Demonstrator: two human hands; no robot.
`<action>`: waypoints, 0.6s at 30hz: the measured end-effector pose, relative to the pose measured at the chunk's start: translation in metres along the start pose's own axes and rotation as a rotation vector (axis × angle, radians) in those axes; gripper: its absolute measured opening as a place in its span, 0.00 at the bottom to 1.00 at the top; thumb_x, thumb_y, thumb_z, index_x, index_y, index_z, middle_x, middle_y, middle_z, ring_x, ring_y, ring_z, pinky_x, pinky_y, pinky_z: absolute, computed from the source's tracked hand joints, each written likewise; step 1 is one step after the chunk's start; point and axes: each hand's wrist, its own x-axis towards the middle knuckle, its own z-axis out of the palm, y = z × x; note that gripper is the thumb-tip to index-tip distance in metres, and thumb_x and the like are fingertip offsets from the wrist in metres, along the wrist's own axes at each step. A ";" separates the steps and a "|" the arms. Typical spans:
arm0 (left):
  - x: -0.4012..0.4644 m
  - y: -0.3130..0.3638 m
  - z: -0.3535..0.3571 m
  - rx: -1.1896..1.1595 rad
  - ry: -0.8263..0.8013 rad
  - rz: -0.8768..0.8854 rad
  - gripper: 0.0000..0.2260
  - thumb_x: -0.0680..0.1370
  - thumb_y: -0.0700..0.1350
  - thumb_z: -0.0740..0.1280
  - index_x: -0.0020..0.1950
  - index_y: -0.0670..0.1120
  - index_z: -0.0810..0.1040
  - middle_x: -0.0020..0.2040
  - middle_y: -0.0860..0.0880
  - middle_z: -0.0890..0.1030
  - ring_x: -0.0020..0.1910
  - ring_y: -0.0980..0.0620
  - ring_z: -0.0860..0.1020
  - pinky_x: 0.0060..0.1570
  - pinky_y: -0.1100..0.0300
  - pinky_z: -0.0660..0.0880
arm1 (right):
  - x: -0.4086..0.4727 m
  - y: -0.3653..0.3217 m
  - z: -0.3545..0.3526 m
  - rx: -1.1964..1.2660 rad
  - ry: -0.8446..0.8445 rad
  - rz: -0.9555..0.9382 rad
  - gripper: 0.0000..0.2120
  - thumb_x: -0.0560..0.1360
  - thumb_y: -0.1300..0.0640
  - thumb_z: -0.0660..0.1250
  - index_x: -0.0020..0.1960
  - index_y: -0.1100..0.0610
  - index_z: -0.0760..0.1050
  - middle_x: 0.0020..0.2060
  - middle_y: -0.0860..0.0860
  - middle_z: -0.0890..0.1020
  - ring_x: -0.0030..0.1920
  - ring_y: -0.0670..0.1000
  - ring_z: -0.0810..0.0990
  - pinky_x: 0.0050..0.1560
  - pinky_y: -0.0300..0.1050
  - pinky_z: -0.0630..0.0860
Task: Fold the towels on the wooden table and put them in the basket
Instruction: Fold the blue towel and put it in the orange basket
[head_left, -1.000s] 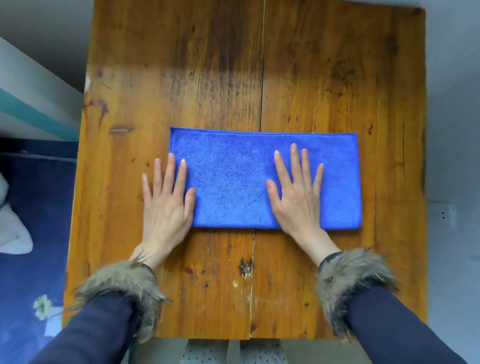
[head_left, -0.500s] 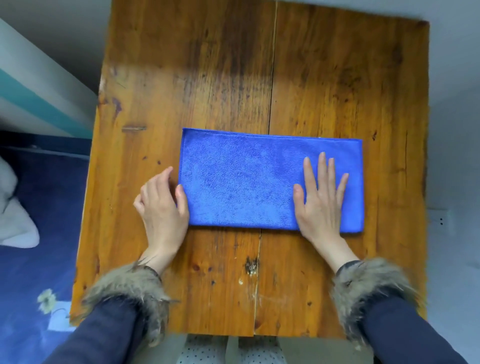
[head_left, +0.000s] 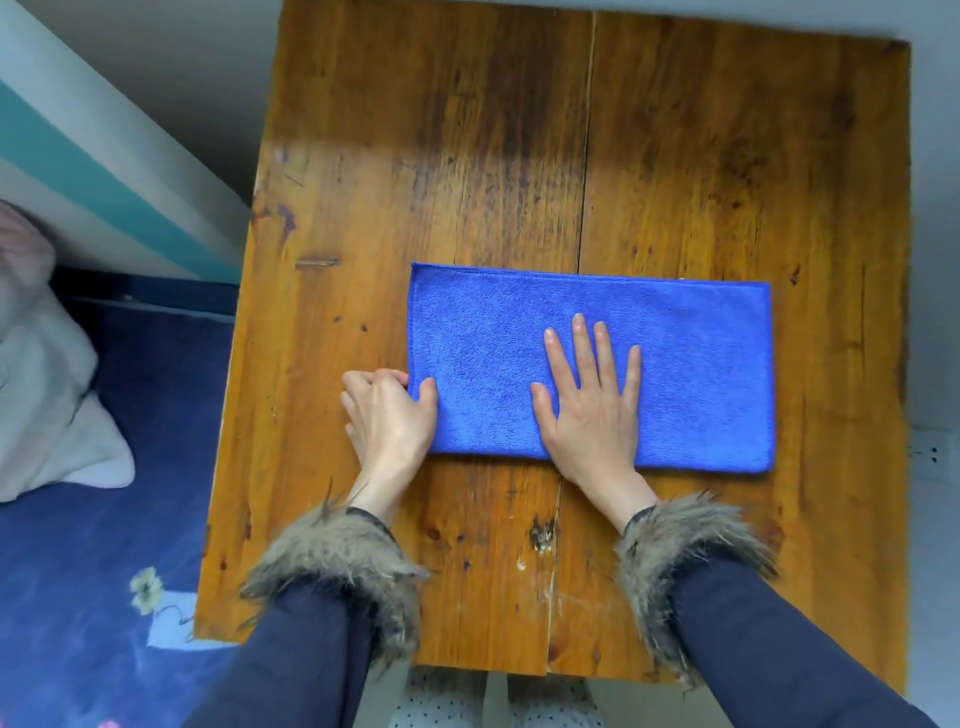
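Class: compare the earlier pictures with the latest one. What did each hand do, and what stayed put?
The left hand curled up and took hold of the blue towel's left edge. The right hand, still flat, slid right, then back toward the middle. The towel stayed folded on the wooden table.

My left hand (head_left: 388, 415) curls, thumb and fingers pinching — my right hand (head_left: 589, 410) lies flat, fingers spread.

Folded blue microfibre towel (head_left: 592, 364) lies as a flat rectangle, centre-right of frame, on worn wooden plank table (head_left: 467, 156). Right hand (head_left: 589, 410) flat on the towel, fingers spread. Left hand (head_left: 389, 415) pinches the towel's left edge (thumb on top, fingers curled). Fur-trimmed cuffs (head_left: 337, 566) at lower frame.
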 end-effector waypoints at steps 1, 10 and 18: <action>0.000 0.003 -0.002 -0.014 -0.004 -0.003 0.13 0.75 0.50 0.66 0.55 0.43 0.75 0.61 0.42 0.68 0.62 0.41 0.67 0.59 0.50 0.66 | 0.000 0.000 0.000 -0.003 -0.004 0.000 0.26 0.77 0.45 0.52 0.73 0.52 0.61 0.74 0.54 0.61 0.74 0.55 0.57 0.71 0.63 0.49; 0.004 0.007 -0.030 -0.698 -0.341 -0.231 0.12 0.74 0.37 0.69 0.57 0.37 0.75 0.48 0.42 0.82 0.40 0.51 0.81 0.38 0.62 0.77 | 0.000 0.000 -0.005 -0.015 -0.086 0.010 0.27 0.77 0.44 0.52 0.73 0.52 0.60 0.74 0.54 0.61 0.74 0.55 0.56 0.71 0.62 0.48; -0.038 0.057 -0.058 -0.881 -0.527 -0.027 0.19 0.75 0.35 0.67 0.65 0.46 0.72 0.52 0.42 0.79 0.48 0.46 0.79 0.50 0.52 0.77 | -0.010 0.028 -0.054 0.565 -0.108 0.143 0.19 0.79 0.58 0.58 0.69 0.59 0.68 0.71 0.54 0.67 0.72 0.53 0.64 0.71 0.46 0.57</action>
